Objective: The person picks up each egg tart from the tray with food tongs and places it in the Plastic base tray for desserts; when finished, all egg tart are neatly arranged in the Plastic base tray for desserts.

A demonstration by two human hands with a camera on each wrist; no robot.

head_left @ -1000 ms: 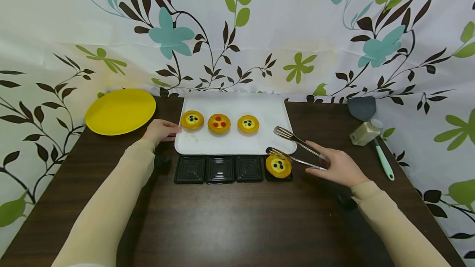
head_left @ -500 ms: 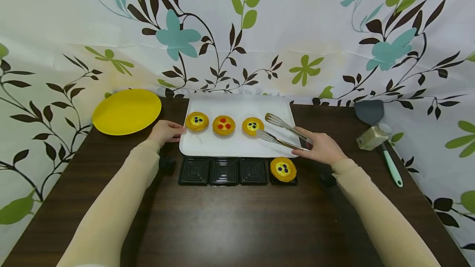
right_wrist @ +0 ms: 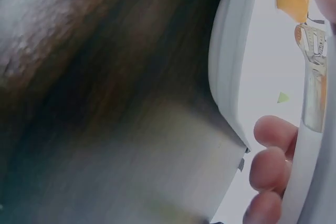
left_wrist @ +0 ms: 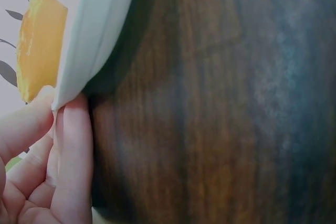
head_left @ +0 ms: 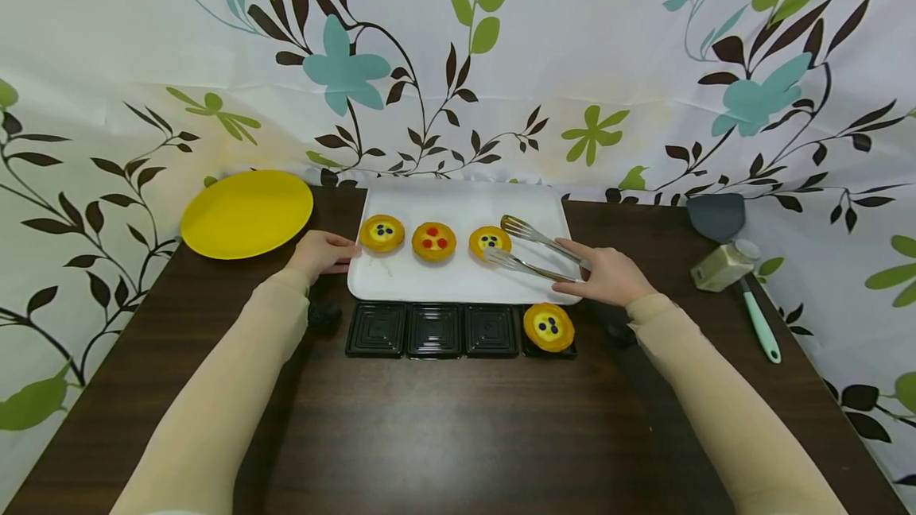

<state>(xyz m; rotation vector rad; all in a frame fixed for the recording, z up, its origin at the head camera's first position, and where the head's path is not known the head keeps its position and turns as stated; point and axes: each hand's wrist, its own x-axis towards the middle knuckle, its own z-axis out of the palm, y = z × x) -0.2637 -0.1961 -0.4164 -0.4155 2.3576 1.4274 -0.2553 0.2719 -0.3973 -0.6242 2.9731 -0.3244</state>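
Note:
My left hand pinches the left rim of a white rectangular tray; in the left wrist view the thumb lies above the rim and the fingers below. My right hand holds metal tongs over the tray's right side, their arms spread. The tongs' near tip overlaps the right egg tart, topped with blue dots; the far tip is beyond it. On the tray also sit a red-dotted tart in the middle and a blue-dotted tart at left.
Several black square plastic trays line up before the white tray; the rightmost bears a blue-dotted tart. A yellow plate stands at back left. A shaker jar and a spatula lie at right. Patterned cloth hangs behind.
My right hand has carried the spread tongs from the tart on the black tray leftward and back to the right tart on the white tray. My left hand keeps its grip.

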